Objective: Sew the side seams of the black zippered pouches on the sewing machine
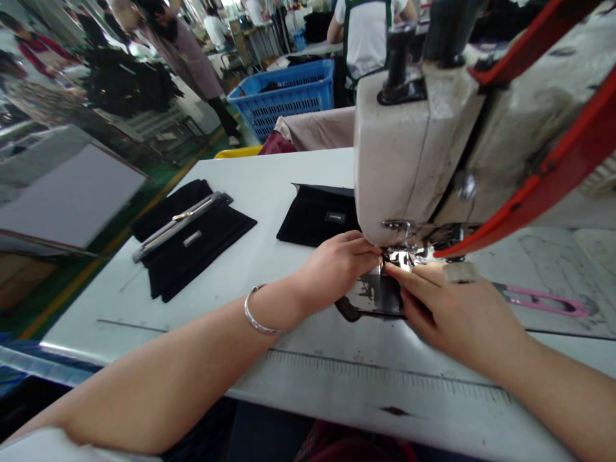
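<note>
My left hand point(337, 266) reaches in from the left, its fingers curled and pinched together right under the head of the sewing machine point(409, 147). My right hand point(452, 314) comes from the right with its forefinger stretched toward the presser foot point(402, 255). Both fingertips meet at the needle area above the shiny metal plate point(375, 295). What they pinch is too small to make out. A silver bangle point(255, 314) sits on my left wrist. A black fabric piece with a small label point(317, 218) lies just behind my left hand.
A stack of black fabric pieces with a metal clasp frame point(190, 234) lies on the white table point(269, 186) at the left. Pink thread snips point(543, 300) rest at the right. A blue crate point(289, 96) and other people stand beyond the table.
</note>
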A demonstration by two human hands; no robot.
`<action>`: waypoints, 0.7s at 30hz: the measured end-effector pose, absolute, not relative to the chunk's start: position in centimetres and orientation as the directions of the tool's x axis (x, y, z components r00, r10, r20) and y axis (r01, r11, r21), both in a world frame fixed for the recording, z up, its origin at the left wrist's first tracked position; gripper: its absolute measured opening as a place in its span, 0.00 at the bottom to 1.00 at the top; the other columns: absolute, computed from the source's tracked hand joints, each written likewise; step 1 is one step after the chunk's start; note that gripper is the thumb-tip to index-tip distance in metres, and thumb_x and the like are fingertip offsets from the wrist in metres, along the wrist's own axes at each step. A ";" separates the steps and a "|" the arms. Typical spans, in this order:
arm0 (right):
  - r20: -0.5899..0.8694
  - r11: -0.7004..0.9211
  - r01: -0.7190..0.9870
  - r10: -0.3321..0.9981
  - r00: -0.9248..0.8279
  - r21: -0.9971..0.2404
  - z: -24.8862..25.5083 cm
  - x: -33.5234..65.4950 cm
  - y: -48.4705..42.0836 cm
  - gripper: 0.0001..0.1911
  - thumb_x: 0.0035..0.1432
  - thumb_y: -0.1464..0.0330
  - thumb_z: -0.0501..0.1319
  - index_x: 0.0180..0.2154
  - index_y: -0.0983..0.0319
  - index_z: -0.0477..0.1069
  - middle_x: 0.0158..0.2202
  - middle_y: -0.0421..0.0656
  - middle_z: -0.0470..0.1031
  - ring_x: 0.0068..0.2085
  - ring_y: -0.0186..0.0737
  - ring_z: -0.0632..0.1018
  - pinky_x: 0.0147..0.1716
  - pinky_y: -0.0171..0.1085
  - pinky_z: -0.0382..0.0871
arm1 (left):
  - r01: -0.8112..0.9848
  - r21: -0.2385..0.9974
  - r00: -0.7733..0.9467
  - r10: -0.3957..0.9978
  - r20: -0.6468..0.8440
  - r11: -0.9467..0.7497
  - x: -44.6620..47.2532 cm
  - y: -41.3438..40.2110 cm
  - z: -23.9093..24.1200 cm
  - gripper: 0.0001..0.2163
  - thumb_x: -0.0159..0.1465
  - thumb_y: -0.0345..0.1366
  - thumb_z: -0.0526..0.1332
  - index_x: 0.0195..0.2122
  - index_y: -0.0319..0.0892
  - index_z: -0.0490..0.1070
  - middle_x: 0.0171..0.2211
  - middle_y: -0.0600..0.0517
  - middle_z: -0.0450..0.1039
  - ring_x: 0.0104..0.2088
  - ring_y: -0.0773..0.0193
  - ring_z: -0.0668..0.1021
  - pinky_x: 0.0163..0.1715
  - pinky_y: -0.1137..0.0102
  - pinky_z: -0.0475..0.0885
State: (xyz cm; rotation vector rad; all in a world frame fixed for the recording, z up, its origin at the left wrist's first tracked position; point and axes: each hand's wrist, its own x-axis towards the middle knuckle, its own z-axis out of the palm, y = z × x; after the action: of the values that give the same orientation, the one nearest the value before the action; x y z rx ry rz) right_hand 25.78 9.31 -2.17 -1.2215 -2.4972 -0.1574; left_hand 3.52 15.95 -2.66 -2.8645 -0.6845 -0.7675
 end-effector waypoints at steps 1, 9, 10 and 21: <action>0.360 0.623 0.780 0.742 -0.566 -0.057 -2.2 25.8 9.4 0.19 0.65 0.69 0.54 0.55 0.63 0.72 0.37 0.46 0.79 0.32 0.46 0.75 0.28 0.42 0.55 | 0.443 0.025 0.767 0.393 0.507 -0.896 3.5 16.0 -2.7 0.10 0.73 0.30 0.56 0.38 0.39 0.77 0.38 0.51 0.81 0.42 0.64 0.81 0.49 0.69 0.78; 0.365 0.629 0.777 0.731 -0.576 -0.032 -2.3 25.7 9.3 0.18 0.66 0.69 0.52 0.53 0.64 0.74 0.37 0.47 0.80 0.32 0.47 0.77 0.29 0.44 0.59 | 0.445 0.062 0.737 0.405 0.541 -0.893 3.5 16.0 -3.2 0.12 0.74 0.30 0.54 0.39 0.41 0.77 0.40 0.51 0.82 0.45 0.65 0.82 0.50 0.69 0.78; 0.363 0.628 0.777 0.733 -0.575 -0.036 -2.3 25.7 9.3 0.18 0.67 0.69 0.52 0.54 0.64 0.74 0.37 0.46 0.80 0.32 0.47 0.77 0.29 0.44 0.60 | 0.440 0.064 0.737 0.401 0.545 -0.896 3.6 16.0 -3.2 0.12 0.74 0.30 0.54 0.39 0.40 0.77 0.40 0.51 0.82 0.45 0.65 0.82 0.50 0.69 0.78; 0.330 0.644 0.763 0.734 -0.594 -0.058 -3.2 26.0 9.4 0.19 0.68 0.69 0.53 0.55 0.62 0.75 0.43 0.47 0.81 0.36 0.47 0.79 0.35 0.45 0.67 | 0.634 0.092 0.729 0.632 0.263 -0.768 2.2 19.0 -1.1 0.12 0.73 0.34 0.54 0.43 0.41 0.78 0.43 0.45 0.80 0.41 0.57 0.81 0.41 0.62 0.77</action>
State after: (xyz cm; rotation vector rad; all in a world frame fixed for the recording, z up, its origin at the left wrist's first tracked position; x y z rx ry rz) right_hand 25.97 9.43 -3.16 -1.1967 -2.5418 -0.1273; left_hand 2.18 19.00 -1.09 -2.9165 -1.0681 -0.4418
